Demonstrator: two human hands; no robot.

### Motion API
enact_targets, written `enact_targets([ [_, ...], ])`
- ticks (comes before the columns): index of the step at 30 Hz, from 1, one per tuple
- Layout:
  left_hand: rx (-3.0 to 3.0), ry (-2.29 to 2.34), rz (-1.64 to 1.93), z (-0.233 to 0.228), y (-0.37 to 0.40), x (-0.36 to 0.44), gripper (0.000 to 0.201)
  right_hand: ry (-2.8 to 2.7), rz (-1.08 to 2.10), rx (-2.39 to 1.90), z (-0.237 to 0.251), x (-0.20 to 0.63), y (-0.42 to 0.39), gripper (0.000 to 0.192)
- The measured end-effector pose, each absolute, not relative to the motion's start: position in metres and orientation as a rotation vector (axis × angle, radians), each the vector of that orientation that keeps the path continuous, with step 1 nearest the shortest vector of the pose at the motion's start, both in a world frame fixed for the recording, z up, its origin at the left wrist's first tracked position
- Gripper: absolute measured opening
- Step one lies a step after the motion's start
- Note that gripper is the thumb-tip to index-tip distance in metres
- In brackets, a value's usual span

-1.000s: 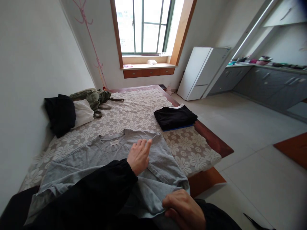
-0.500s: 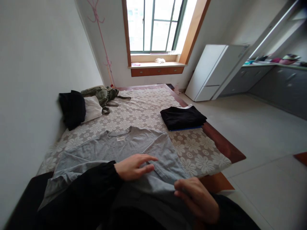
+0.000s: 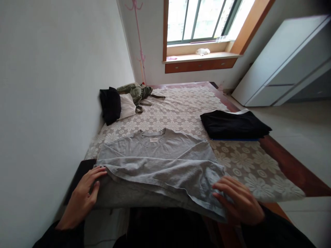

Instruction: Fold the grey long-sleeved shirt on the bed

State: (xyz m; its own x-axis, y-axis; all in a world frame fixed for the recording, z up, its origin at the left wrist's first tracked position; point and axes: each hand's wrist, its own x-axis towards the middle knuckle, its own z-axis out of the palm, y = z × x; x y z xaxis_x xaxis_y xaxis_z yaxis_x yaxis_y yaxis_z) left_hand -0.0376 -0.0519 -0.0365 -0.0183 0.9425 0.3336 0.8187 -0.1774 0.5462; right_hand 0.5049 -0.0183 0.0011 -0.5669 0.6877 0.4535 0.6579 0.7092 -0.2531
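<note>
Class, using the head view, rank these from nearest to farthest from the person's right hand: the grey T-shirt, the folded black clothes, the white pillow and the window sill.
1. Grey T-shirt: under the right hand, touching it.
2. Folded black clothes: beyond the hand, at the bed's right edge.
3. White pillow: far left, by the wall.
4. Window sill: past the bed's far end.
</note>
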Motion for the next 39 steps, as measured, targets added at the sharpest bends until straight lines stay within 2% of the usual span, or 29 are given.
enact_targets([
  [4,1.966,2.016,0.931,-0.037,-0.047,-0.048,0.042,-2.582,-0.006,-1.120,-0.003,0.523,-0.054,0.048],
  [6,1.940,2.022,0.880,-0.035,-0.038,-0.046,0.049,-2.598,-0.064,-1.163,-0.009,0.526,-0.059,0.059],
  [8,1.952,2.005,0.802,-0.033,-0.029,-0.040,0.050,-2.575,-0.086,-1.201,-0.017,0.523,-0.061,0.053],
  [10,1.988,1.993,0.735,-0.032,-0.021,-0.035,0.047,-2.541,-0.061,-1.243,-0.023,0.517,-0.062,0.038],
  [12,2.039,1.984,0.690,-0.032,-0.017,-0.034,0.043,-2.525,0.025,-1.288,-0.023,0.511,-0.064,0.026],
  [15,2.107,1.972,0.687,-0.031,-0.018,-0.039,0.035,-2.489,0.235,-1.333,-0.013,0.510,-0.066,0.021],
  [18,2.102,1.927,0.757,-0.030,-0.025,-0.045,0.035,-2.380,0.422,-1.359,0.003,0.514,-0.067,0.021],
  [22,2.058,1.912,0.725,-0.031,-0.036,-0.047,0.048,-2.264,0.502,-1.441,0.024,0.521,-0.063,0.023],
  [25,2.102,1.973,0.660,-0.031,-0.040,-0.049,0.053,-2.275,0.599,-1.495,0.033,0.525,-0.057,0.031],
  [28,2.159,2.000,0.618,-0.032,-0.041,-0.053,0.049,-2.168,0.735,-1.522,0.031,0.532,-0.049,0.030],
  [30,2.205,1.980,0.614,-0.031,-0.044,-0.056,0.040,-1.962,0.859,-1.574,0.027,0.537,-0.043,0.025],
  [32,2.215,1.972,0.631,-0.031,-0.050,-0.059,0.034,-1.756,0.941,-1.629,0.022,0.543,-0.039,0.029],
  [36,2.015,2.088,0.775,-0.033,-0.068,-0.064,0.039,-1.636,0.878,-1.750,0.017,0.555,-0.034,0.030],
  [39,1.843,2.093,0.878,-0.030,-0.081,-0.067,0.036,-1.628,1.014,-1.830,0.022,0.561,-0.033,0.049],
])
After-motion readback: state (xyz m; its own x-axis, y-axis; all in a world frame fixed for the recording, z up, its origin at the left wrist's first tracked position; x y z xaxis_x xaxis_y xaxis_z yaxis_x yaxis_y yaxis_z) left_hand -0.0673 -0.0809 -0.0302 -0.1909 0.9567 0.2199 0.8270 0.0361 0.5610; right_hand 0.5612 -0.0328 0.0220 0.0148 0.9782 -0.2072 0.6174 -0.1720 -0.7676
